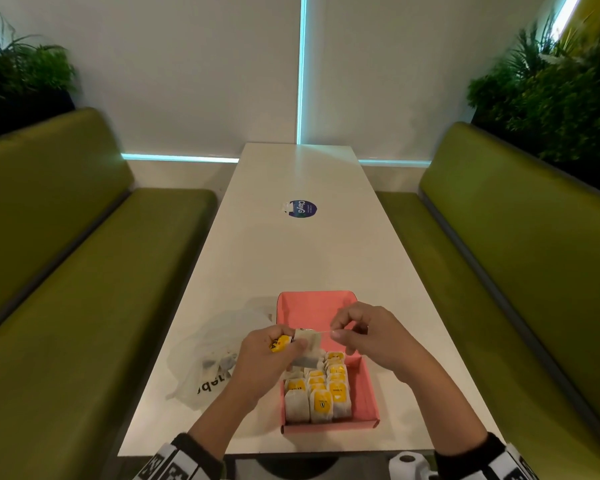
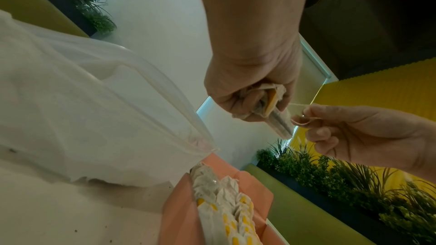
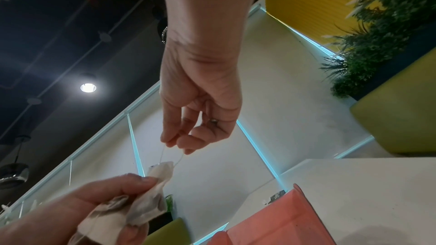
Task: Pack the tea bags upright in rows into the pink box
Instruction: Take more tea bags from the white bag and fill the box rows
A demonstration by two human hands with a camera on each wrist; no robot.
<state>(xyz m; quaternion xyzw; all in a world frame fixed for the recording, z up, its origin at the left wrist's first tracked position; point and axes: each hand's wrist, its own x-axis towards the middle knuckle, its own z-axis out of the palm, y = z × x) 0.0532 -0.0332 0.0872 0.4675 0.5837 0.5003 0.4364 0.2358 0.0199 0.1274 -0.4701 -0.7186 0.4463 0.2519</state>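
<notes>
The pink box [image 1: 312, 306] lies open on the white table, its near half filled with rows of upright tea bags [image 1: 321, 393] with yellow tags. Above the box's left edge, my left hand [image 1: 291, 341] grips a loose tea bag [image 1: 307, 348] and its yellow tag [image 1: 279, 342]. My right hand [image 1: 336, 332] pinches that bag's thin string [image 1: 323, 330], stretched between the two hands. The left wrist view shows the left hand [image 2: 254, 103] around the tea bag [image 2: 280, 124]. In the right wrist view, the right hand [image 3: 179, 142] holds the string above the tea bag [image 3: 160, 170].
A clear plastic bag [image 1: 219, 348] with a few more tea bags lies left of the box. A round blue sticker [image 1: 302, 208] sits mid-table. Green benches [image 1: 84, 306] flank the table on both sides. The box's far half holds nothing.
</notes>
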